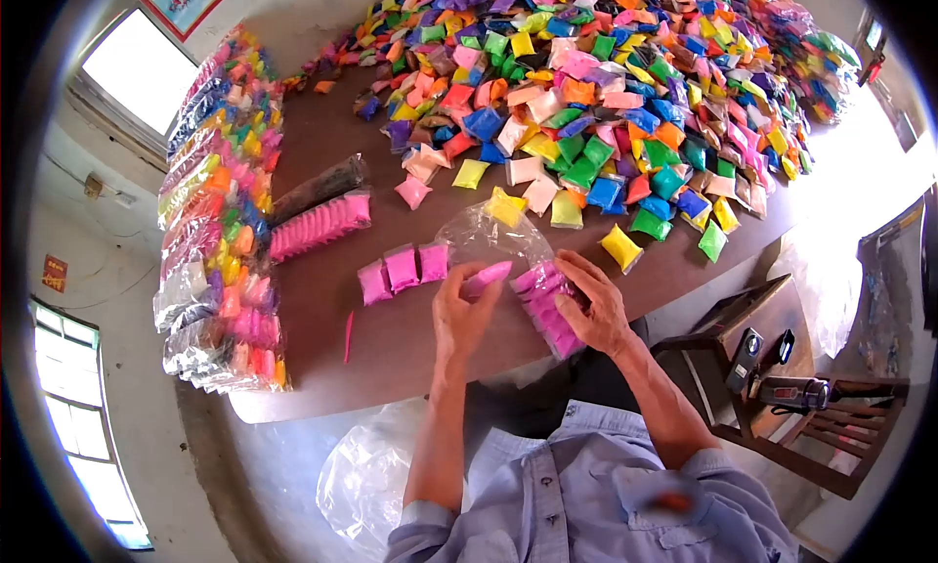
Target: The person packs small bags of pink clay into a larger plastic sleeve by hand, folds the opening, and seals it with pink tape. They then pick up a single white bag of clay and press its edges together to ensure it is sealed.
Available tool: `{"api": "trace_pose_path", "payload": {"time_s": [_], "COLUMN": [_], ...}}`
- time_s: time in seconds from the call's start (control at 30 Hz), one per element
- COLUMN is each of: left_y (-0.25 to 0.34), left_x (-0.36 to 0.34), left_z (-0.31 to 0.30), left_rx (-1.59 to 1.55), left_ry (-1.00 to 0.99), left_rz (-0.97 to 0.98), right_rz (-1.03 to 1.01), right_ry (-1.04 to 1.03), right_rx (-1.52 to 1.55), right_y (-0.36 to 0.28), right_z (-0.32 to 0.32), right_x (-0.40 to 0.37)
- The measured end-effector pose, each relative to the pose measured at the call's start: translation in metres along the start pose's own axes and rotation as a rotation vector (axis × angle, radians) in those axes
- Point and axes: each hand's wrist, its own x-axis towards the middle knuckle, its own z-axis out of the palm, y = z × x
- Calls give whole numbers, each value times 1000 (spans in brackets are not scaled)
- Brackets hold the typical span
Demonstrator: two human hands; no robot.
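Near the table's front edge, my left hand (461, 314) pinches a small pink packet (489, 278) between thumb and fingers. My right hand (596, 307) grips the side of a clear plastic bag (498, 235) whose lower part holds a stack of pink packets (547, 314). The bag's loose upper part spreads over the table away from me, with a yellow packet (506, 207) at its far end. To the left of my left hand lie three more pink packets (401, 268) in a row. A thin pink stick (349, 337) lies farther left.
A large heap of mixed coloured packets (586, 94) covers the far side of the brown table (322, 377). Filled bags (220, 211) are stacked along the left edge, beside a filled pink bag (322, 225). At right, a wooden chair (762, 358) holds a thermos flask (793, 393).
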Motion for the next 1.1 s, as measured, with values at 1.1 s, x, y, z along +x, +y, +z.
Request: {"api": "trace_pose_path", "payload": {"time_s": [1.1], "left_y": [13], "left_x": [9], "left_z": [34], "left_rx": [145], "left_ry": [-238], "left_rz": [319], "right_rz": [126], "right_ry": [-53], "right_rx": [127], "right_y": [-3], "right_z": [-2], "right_x": [10]}}
